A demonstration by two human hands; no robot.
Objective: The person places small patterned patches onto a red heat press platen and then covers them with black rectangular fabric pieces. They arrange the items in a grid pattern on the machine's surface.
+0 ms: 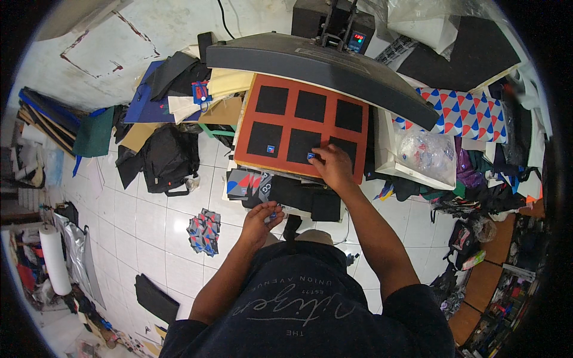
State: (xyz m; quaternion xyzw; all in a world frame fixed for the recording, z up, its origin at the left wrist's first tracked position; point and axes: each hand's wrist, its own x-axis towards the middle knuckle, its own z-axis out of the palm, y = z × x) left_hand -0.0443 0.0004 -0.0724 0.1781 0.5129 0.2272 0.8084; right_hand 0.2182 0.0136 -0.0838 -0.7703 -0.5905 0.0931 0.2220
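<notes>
Several black fabric squares lie in two rows on the orange-red bed (291, 110) of a heat press, under its raised grey upper plate (316, 67). On the near left square (258, 137) rests a small blue label (271, 149). My right hand (335, 167) pinches another small blue label (311, 156) at the lower right part of the near middle square (302, 143); whether it touches the cloth I cannot tell. Close to my body, my left hand (259, 221) is curled around a small blue label (273, 215). Whether more are in that palm is hidden.
Black cloth pieces (292, 192) and a patterned piece (242, 184) lie along the bed's near edge. Right of the press stands a white box (387, 161) with a clear plastic bag (425, 152). A black bag (168, 158) and patterned pieces (205, 231) are on the tiled floor.
</notes>
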